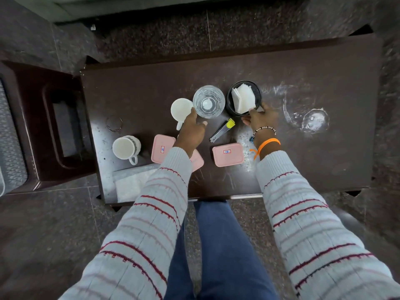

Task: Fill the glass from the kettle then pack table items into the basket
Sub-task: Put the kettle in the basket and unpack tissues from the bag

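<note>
Cup point(126, 147) sitting at table's point(324, 161) 8 o'clock, handle toward person. Pink box point(162, 148) lying just beside it. Second cup point(181, 109) standing at 9 o'clock of glass point(208, 101). Left hand point(191, 132) reaching between them, fingers loose, touching glass rim, gripping nothing. Nail clipper point(221, 131) lying at 6 o'clock of glass. Second pink box point(227, 154) resting nearer person. Black basket point(244, 98) holding white napkins point(243, 99), at 3 o'clock of glass. Right hand point(260, 118) pinching basket's near rim.

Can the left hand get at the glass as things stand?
Probably yes: the left hand is already right beside the glass, its fingers at the near rim, and nothing lies between them.
</note>
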A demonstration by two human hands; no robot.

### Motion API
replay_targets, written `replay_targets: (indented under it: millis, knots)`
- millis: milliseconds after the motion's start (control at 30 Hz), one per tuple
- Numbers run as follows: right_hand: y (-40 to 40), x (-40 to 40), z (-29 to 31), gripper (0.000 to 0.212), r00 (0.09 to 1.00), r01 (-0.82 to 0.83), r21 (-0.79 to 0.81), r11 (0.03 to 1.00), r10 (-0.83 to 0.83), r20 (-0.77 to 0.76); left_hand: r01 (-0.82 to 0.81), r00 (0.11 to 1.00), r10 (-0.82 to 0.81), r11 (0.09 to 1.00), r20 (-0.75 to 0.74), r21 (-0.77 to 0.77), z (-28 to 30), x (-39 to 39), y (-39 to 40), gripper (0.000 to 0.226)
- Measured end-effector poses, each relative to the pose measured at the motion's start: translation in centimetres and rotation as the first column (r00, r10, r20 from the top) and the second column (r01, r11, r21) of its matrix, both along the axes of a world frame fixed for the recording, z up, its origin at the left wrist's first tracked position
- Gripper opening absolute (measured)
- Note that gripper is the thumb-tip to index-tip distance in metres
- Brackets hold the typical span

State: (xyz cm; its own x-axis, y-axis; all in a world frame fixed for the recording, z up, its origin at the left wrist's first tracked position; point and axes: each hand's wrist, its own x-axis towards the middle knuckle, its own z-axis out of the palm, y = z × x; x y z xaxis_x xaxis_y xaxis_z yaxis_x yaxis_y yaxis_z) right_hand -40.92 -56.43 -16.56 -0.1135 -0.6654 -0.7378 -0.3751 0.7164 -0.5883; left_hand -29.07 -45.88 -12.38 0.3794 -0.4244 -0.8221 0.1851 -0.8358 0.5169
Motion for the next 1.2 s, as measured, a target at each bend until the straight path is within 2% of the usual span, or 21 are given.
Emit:
replay_targets:
  millis: [467, 733, 1000, 1200]
  knots:
    - [0.4, 0.3, -0.2, 0.044, 1.0, 0.006, 0.044, 0.999, -0.008, 0.03, 0.043, 0.999, -0.043, 0.999, -0.009, -0.018, -0.5, 0.4, 0.7, 0.061]
    - [0.6, 0.4, -0.3, 0.046, 0.995, 0.021, 0.08, 0.997, -0.029, 0.099, 0.101, 0.995, -0.101, 0.995, -0.007, -0.018, -1.1, 0.9, 1.2, 0.061]
    - [1.9, 0.0, 0.3, 0.048, 0.973, 0.074, 0.131, 0.989, -0.1, 0.206, 0.028, 0.999, -0.029, 0.999, -0.025, -0.029, -0.7, 0.3, 2.8, 0.048]
    - [5.3, 0.4, 1.0, 0.024, 0.955, 0.139, 0.206, 0.969, -0.186, 0.23, -0.015, 0.999, 0.016, 1.0, -0.038, 0.019, -1.0, 0.1, 6.0, 0.028]
